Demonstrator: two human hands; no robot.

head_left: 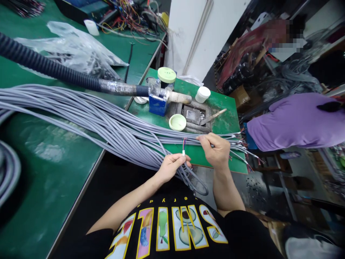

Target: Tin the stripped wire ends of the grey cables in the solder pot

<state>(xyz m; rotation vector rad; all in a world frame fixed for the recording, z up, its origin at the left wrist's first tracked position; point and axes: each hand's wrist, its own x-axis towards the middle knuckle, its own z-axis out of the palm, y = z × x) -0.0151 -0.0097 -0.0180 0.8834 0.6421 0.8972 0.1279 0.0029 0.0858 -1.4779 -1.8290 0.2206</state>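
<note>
Just below frame centre, a grey cable end point(183, 153) with exposed coloured wires point(184, 142) is pinched between the thumb and fingers of the left hand point(172, 166). To its right, the right hand point(218, 149) is curled at the cable bundle point(115, 127); whether anything is clamped there cannot be determined.

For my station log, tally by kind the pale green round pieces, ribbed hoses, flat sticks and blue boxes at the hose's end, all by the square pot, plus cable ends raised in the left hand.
Pale green round pieces: 2
Ribbed hose: 1
Flat stick: 1
Blue box: 1
Cable end in left hand: 1
Total: 6
</note>
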